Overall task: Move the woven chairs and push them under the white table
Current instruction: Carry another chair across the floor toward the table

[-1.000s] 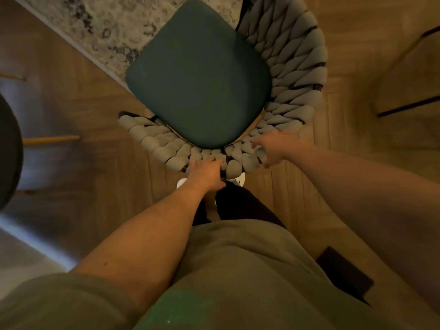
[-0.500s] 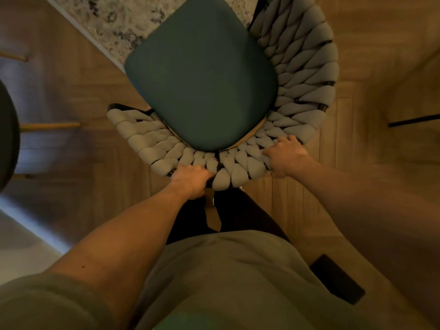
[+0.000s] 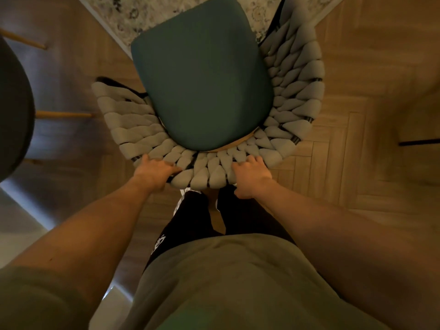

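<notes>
The woven chair (image 3: 295, 96) fills the upper middle of the frame, its green seat cushion (image 3: 202, 79) facing up, standing partly over the patterned rug (image 3: 133, 13) at the top. The left hand (image 3: 154, 171) and right hand (image 3: 250, 177) both curl over the padded rim of the backrest at centre frame, gripping it on either side. The white table is not visible (so its direction cannot be judged). To move the chair well, I would keep both grips evenly spaced, lift slightly to clear the rug edge, and steer clear of the dark round object (image 3: 12, 110) at left.
</notes>
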`<state>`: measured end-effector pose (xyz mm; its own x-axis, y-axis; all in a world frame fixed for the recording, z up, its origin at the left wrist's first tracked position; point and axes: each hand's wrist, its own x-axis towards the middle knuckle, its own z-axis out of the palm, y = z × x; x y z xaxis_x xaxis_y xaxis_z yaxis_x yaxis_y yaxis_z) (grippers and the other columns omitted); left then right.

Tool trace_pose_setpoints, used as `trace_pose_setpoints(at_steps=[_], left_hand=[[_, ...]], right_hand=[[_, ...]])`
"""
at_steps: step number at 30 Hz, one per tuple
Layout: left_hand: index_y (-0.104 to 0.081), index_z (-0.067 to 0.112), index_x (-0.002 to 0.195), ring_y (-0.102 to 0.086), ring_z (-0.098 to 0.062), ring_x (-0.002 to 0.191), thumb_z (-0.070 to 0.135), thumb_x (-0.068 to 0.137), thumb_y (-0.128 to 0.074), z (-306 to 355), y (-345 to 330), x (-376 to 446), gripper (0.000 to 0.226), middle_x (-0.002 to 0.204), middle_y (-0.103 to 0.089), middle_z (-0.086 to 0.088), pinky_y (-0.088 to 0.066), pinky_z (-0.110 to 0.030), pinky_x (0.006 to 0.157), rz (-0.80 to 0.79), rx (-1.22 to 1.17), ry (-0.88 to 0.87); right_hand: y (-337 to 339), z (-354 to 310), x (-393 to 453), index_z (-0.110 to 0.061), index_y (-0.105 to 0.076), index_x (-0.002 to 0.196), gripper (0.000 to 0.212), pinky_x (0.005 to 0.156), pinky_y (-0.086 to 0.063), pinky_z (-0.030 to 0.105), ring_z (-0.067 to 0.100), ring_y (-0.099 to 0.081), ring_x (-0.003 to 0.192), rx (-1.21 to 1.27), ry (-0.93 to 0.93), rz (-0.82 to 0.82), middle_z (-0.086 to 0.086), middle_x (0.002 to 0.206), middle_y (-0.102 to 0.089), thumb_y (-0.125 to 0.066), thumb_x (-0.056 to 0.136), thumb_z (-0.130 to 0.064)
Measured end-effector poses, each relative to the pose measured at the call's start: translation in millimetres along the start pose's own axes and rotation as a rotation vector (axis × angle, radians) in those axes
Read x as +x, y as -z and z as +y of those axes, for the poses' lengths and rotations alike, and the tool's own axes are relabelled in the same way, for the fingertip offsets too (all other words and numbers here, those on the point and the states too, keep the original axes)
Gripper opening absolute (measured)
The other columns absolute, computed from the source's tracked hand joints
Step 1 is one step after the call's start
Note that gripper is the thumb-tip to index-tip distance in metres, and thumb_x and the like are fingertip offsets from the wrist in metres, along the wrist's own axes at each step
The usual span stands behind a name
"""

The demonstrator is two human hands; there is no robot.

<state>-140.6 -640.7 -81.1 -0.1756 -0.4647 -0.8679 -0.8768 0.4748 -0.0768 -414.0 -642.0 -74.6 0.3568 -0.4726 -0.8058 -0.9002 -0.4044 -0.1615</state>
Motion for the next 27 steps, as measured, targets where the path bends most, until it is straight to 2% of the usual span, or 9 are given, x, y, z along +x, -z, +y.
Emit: trace_pose_setpoints(at_steps=[4,7,10,12,16,18,21,25,27], left_hand=[[-0.046,0.039,0.137,-0.046,-0.024,0.132,0.019,0.088,-0.061,7.1,-5.3,0.3,0.054,0.138,-0.054,0.007,-0.024,-0.056,0.111,0.016,-0.053,0.092],[-0.040,0.031,0.145,-0.042,-0.032,0.134,0.027,0.087,-0.065,29.1,3.1,5.4,0.063,0.142,-0.052,-0.005,-0.022,-0.060,0.114,-0.045,-0.106,0.126],[-0.025,0.034,0.154,-0.040,-0.036,0.136,0.045,0.084,-0.068,44.3,7.6,11.3,0.083,0.147,-0.045,-0.012,-0.026,-0.058,0.112,-0.094,-0.150,0.070],[-0.019,0.038,0.156,-0.038,-0.035,0.138,0.055,0.084,-0.067,43.6,5.6,13.4,0.088,0.150,-0.041,-0.011,-0.026,-0.059,0.111,-0.084,-0.157,0.065],[-0.021,0.047,0.153,-0.045,-0.032,0.131,0.041,0.091,-0.060,41.8,-7.0,15.6,0.074,0.145,-0.047,-0.001,-0.032,-0.062,0.104,0.029,-0.130,0.006],[-0.023,0.046,0.153,-0.048,-0.031,0.127,0.036,0.092,-0.057,44.6,-9.7,13.3,0.070,0.141,-0.052,0.002,-0.032,-0.062,0.101,0.053,-0.106,-0.005],[-0.026,0.045,0.153,-0.050,-0.030,0.126,0.034,0.093,-0.055,47.5,-11.4,5.6,0.067,0.138,-0.055,0.003,-0.032,-0.062,0.101,0.087,-0.081,-0.004],[-0.028,0.044,0.152,-0.051,-0.030,0.125,0.036,0.092,-0.056,43.6,-16.5,-7.8,0.066,0.137,-0.057,0.005,-0.033,-0.059,0.101,0.099,-0.036,-0.024],[-0.028,0.044,0.151,-0.051,-0.030,0.125,0.037,0.091,-0.057,40.9,-18.2,-12.5,0.067,0.137,-0.057,0.005,-0.033,-0.059,0.101,0.095,-0.003,-0.034]], right_hand=[[6.7,12.9,7.9,-0.023,-0.051,0.129,0.059,0.099,-0.041,0.043,0.029,-0.052,0.116,-0.011,0.108,0.010,0.006,0.123,-0.062,-0.070,0.078,-0.048],[19.6,43.6,14.2,-0.029,-0.049,0.135,0.064,0.097,-0.047,0.043,0.025,-0.054,0.115,-0.051,0.167,-0.017,0.002,0.127,-0.060,-0.075,0.078,-0.042],[33.6,82.2,20.4,-0.034,-0.041,0.143,0.079,0.109,-0.035,0.051,0.028,-0.045,0.130,-0.358,0.123,-0.082,0.001,0.138,-0.052,-0.078,0.075,-0.047],[36.8,102.1,24.6,-0.036,-0.035,0.148,0.086,0.112,-0.029,0.053,0.029,-0.043,0.133,-0.444,0.066,-0.122,0.003,0.143,-0.050,-0.079,0.075,-0.044],[29.7,105.6,26.0,-0.035,-0.037,0.149,0.073,0.113,-0.029,0.052,0.027,-0.053,0.127,-0.452,0.074,-0.080,0.002,0.138,-0.057,-0.070,0.085,-0.033],[26.1,101.7,19.4,-0.033,-0.039,0.148,0.067,0.107,-0.038,0.046,0.025,-0.057,0.120,-0.431,0.085,-0.045,0.000,0.134,-0.060,-0.067,0.088,-0.026],[20.7,98.9,6.8,-0.033,-0.042,0.147,0.066,0.086,-0.050,0.035,0.022,-0.060,0.112,-0.354,0.075,-0.014,0.000,0.129,-0.062,-0.069,0.088,-0.021],[5.4,83.8,-9.2,-0.031,-0.044,0.145,0.062,0.076,-0.049,0.033,0.021,-0.061,0.108,-0.292,0.068,0.005,-0.001,0.125,-0.063,-0.068,0.089,-0.020],[-5.1,76.8,-15.7,-0.030,-0.042,0.145,0.061,0.077,-0.051,0.033,0.021,-0.062,0.108,-0.259,0.047,-0.007,0.000,0.126,-0.062,-0.066,0.090,-0.019]])
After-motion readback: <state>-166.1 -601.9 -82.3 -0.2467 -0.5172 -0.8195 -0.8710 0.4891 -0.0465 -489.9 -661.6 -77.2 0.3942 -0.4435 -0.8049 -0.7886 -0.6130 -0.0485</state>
